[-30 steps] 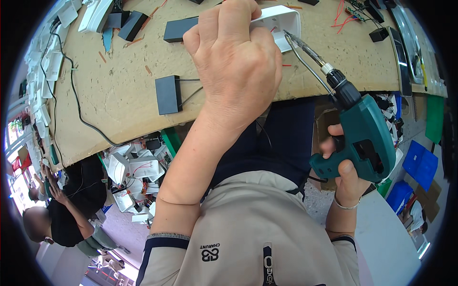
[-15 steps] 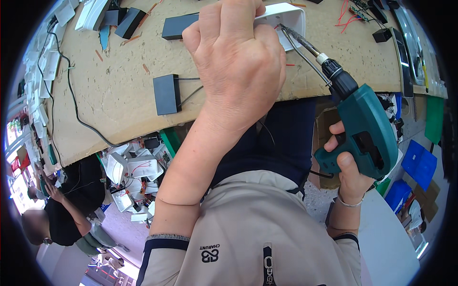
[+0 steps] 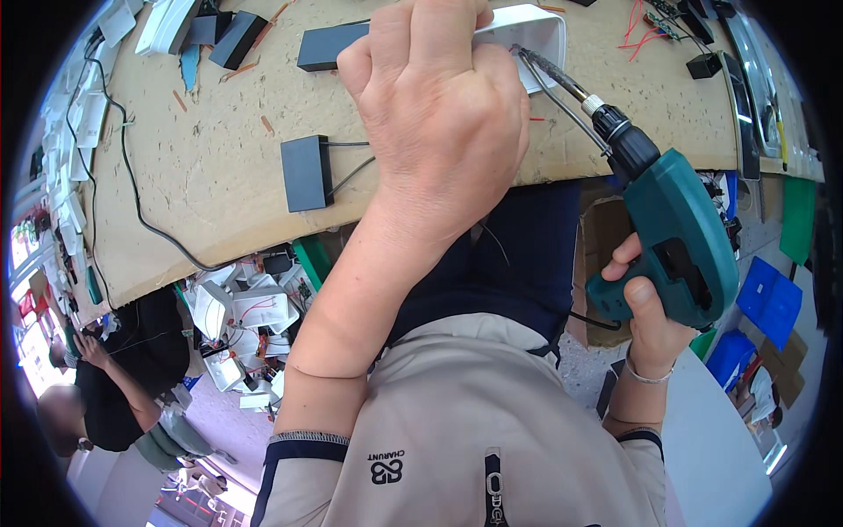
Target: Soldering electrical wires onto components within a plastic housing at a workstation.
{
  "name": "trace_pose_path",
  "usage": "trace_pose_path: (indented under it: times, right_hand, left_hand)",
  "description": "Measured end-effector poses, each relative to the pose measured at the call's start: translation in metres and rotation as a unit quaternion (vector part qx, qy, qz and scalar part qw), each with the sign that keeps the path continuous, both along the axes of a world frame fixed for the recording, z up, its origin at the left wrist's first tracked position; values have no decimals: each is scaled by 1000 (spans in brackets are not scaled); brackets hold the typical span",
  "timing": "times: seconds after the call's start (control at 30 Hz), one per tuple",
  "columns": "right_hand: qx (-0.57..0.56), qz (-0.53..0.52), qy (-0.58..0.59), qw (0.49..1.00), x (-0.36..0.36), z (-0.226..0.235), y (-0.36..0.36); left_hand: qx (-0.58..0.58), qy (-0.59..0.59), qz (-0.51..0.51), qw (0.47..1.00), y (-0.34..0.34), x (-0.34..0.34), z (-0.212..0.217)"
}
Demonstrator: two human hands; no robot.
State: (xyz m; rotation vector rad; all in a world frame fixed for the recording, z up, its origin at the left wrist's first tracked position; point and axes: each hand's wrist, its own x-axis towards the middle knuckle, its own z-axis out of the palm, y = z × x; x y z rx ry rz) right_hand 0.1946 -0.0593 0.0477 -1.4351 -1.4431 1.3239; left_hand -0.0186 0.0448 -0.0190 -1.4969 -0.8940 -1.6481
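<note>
We see the left hand (image 3: 439, 114) clenched over a white plastic casing (image 3: 527, 31) on the brown board worktop (image 3: 211, 176), its inside hidden. The right hand (image 3: 645, 321) grasps a teal power screwdriver (image 3: 676, 237); its long axis slants up-left, bit tip at the casing's rim. A black rectangular box (image 3: 305, 173) lies nearby.
</note>
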Motion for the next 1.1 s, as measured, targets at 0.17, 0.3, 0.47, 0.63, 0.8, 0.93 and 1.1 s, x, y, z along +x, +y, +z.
trace_pose_path:
  times: [0.17, 0.3, 0.47, 0.63, 0.8, 0.93, 1.1]
  right_hand:
    - [14, -14, 14, 1000, -9, 3, 0]
    - [0, 4, -12, 1000, -2, 3, -1]
    - [1, 2, 8, 1000, -3, 2, -2]
    - [-1, 1, 21, 1000, -3, 2, -2]
    - [-4, 1, 22, 1000, -3, 2, -2]
    - [3, 2, 16, 1000, -3, 3, -2]
    - [15, -1, 14, 1000, -4, 3, -3]
  left_hand:
    - [7, 6, 3, 1000, 0, -1, 0]
    - [1, 5, 5, 1000, 0, -1, 0]
    - [-2, 6, 10, 1000, -2, -1, 1]
    - [-12, 9, 7, 1000, -3, 0, 2]
    - [-7, 7, 7, 1000, -2, 0, 2]
    - [-8, 10, 10, 1000, -2, 1, 3]
    - [-14, 7, 7, 1000, -4, 1, 3]
